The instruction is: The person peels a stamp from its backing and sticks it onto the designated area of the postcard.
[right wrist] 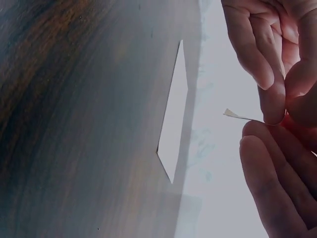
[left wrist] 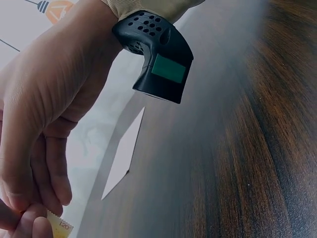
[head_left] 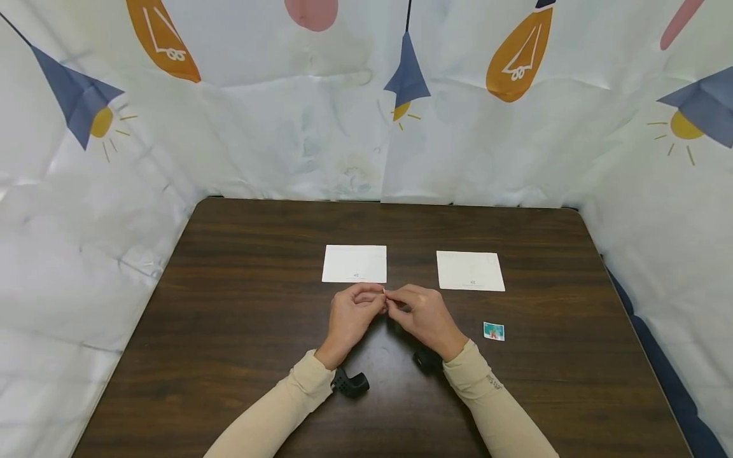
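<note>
My left hand (head_left: pixel 354 316) and right hand (head_left: pixel 425 318) meet fingertip to fingertip over the middle of the table. Between them they pinch a small yellowish postage stamp (left wrist: pixel 60 227) with a perforated edge and "1.20" printed on it. Seen edge-on in the right wrist view, the stamp (right wrist: pixel 238 117) is thin and slightly bent, its free end sticking out past the fingertips. Fingers hide most of it. Just beyond the left hand lies a white card (head_left: pixel 354 263), and a second white card (head_left: pixel 471 271) lies beyond and right of the right hand.
A teal picture stamp (head_left: pixel 494 331) lies on the dark wooden table (head_left: pixel 240 305), right of the right hand. Each wrist wears a black camera, the left wrist camera (head_left: pixel 352 384) being plainer to see. White printed cloth (head_left: pixel 321 146) hangs behind the table and along its sides.
</note>
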`<action>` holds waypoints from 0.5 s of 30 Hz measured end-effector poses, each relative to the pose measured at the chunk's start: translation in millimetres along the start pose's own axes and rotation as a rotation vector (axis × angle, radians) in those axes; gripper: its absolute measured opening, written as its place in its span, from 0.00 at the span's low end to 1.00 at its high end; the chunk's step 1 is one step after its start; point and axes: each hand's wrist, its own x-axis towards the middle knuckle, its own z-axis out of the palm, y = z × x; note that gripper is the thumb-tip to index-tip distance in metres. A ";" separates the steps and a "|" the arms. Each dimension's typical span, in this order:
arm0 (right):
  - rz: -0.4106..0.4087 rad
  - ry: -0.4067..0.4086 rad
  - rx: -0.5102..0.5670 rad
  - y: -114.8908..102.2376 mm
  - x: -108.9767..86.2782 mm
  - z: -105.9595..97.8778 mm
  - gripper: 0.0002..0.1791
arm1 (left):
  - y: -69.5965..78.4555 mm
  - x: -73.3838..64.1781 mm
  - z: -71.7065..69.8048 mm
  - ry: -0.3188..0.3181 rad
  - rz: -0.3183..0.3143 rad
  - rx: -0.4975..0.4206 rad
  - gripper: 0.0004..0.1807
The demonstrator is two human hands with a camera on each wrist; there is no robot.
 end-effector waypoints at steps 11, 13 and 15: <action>0.017 -0.027 0.003 -1.0 -2.0 -2.0 0.10 | -0.8 0.0 0.6 -0.010 -0.006 -0.021 0.14; 0.018 -0.026 -0.004 -1.1 -2.3 -2.0 0.10 | -0.9 -0.2 0.9 -0.010 -0.003 -0.022 0.14; 0.018 -0.023 -0.010 -1.1 -2.2 -2.1 0.10 | -0.8 -0.4 1.3 -0.008 -0.001 -0.018 0.13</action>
